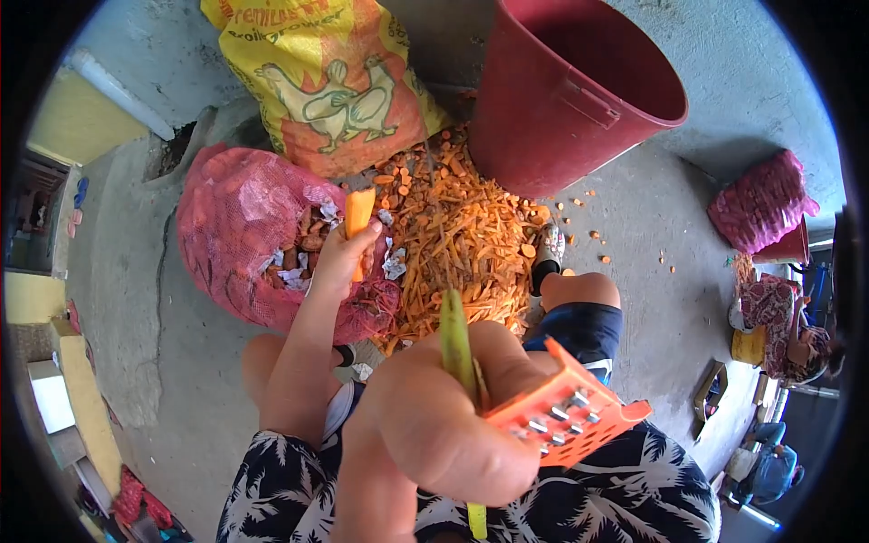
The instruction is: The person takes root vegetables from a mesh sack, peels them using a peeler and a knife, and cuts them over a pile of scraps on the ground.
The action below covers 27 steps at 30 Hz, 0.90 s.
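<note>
My left hand grips a peeled carrot upright, its top end broken or cut off unevenly. Close to the camera, my right hand is clenched around a worn green handle. A thin dark line runs up from that handle and could be a narrow blade seen edge-on. An orange plastic hand grater with metal teeth sticks out to the right of the same fist. Beyond my hands, carrot peelings and cut ends lie heaped on the floor between my feet.
A pink mesh sack of unpeeled carrots lies left. Behind the heap stand a yellow-and-orange woven sack and a tall red bin. Far right are a filled purple mesh sack, a cardboard box and two seated people.
</note>
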{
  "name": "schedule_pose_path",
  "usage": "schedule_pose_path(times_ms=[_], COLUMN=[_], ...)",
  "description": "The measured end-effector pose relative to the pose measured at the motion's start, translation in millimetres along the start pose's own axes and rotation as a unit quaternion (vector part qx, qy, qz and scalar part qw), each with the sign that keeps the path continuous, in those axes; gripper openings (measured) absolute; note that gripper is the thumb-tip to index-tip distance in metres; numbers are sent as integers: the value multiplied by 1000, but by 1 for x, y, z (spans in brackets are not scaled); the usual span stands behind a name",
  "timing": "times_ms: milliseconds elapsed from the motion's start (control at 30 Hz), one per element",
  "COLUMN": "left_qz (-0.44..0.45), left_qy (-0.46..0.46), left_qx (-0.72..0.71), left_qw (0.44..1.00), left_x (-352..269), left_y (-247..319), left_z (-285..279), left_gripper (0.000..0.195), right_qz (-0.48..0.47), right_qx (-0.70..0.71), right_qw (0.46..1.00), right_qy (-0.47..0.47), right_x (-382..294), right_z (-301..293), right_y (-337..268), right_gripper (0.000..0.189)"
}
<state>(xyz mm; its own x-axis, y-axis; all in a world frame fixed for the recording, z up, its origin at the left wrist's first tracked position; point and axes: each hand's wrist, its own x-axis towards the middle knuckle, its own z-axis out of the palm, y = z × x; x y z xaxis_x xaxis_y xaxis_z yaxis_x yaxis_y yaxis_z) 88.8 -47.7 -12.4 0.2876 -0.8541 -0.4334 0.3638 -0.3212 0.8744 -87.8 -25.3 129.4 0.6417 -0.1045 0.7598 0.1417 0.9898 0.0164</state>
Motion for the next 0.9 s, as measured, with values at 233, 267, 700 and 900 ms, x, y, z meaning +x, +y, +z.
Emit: schedule_pose_path(times_ms=[233, 267, 700, 900], left_qz=[12, 13, 15, 122], left_qy=[-3, -2, -18, 40], left_qx=[19, 20, -31, 12], left_qw=[1000, 1000, 999, 992], left_x=[-1, -1, -3, -11], left_y=[1, 2, 5, -3], left_z=[5, 8, 10, 3], left_gripper=[19, 19, 18, 28], right_qz=[4, 4, 5, -10], right_qx=[-15, -19, -38, -215], right_qw=[1000, 1000, 998, 886], right_qy=[3, 4, 40, 411], right_x=[-3, -5, -7, -49], right_z=[3, 3, -6, -50], right_y=[-1, -2, -6, -67], right_gripper=[29, 29, 32, 33])
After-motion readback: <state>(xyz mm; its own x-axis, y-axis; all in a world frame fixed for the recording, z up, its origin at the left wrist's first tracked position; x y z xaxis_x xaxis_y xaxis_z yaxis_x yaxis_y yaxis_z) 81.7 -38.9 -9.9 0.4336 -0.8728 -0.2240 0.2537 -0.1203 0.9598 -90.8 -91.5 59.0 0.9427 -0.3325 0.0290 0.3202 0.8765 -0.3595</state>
